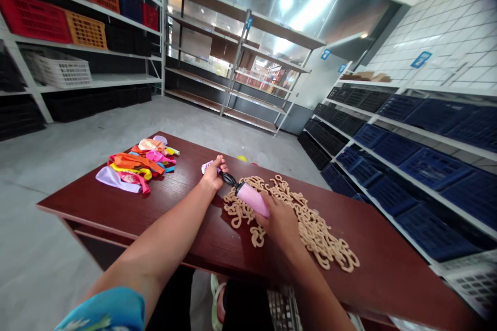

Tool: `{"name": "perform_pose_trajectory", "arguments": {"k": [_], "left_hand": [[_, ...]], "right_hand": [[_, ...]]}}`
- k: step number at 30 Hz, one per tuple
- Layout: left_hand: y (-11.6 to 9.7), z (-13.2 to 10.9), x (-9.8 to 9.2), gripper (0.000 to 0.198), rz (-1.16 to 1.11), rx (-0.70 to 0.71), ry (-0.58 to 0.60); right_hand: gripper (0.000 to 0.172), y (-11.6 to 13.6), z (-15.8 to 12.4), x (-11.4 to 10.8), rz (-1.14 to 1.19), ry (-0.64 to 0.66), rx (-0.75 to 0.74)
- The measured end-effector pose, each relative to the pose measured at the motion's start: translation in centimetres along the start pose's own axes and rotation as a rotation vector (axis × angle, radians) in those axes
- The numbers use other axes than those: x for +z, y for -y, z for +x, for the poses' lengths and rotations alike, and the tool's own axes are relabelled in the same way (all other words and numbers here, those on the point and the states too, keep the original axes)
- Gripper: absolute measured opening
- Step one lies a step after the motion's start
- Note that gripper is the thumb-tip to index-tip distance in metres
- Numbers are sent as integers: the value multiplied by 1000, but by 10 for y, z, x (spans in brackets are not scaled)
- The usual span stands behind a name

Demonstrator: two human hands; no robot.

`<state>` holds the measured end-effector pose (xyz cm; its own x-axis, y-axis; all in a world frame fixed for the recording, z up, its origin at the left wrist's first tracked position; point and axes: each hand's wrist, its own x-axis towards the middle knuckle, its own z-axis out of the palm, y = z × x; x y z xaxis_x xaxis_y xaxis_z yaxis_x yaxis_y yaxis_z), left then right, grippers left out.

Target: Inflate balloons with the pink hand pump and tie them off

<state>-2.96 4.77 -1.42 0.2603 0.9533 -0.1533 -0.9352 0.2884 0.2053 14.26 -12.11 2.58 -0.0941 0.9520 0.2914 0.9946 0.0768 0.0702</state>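
My right hand (280, 220) is wrapped round a pink balloon pump (251, 199), tilted over the table. A thin black hose (229, 179) loops from the pump's front end to my left hand (214, 171). The fingers of my left hand are closed on the neck of a limp pale purple balloon (205, 166), at the hose's far end. Whether the nozzle is inside the balloon's neck is hidden by my fingers. Under and beside the pump spreads a heap of beige curled, rope-like pieces (316, 232).
A pile of uninflated coloured balloons (142, 163) lies on the left of the dark red table (182, 165). Something yellow (242, 158) shows past its far edge. Shelves with red crates (34, 15) stand left, shelves with blue crates (423, 165) right, and a bare rack (233, 62) behind.
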Motion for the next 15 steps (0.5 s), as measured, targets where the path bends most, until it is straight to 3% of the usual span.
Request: {"name": "perform_pose_trajectory", "arguments": {"k": [4,10,15], "left_hand": [[-3,3,-1,10,-32,-8,-20],[-16,3,2,17,-24,96,-42],[-22,-2,4,17,84,167,-2]], "right_hand": [[53,3,17,1,-1,11,-29],[59,-4,46,19,66,81,-77],[61,-8,55,43,122,-7,-88]]}}
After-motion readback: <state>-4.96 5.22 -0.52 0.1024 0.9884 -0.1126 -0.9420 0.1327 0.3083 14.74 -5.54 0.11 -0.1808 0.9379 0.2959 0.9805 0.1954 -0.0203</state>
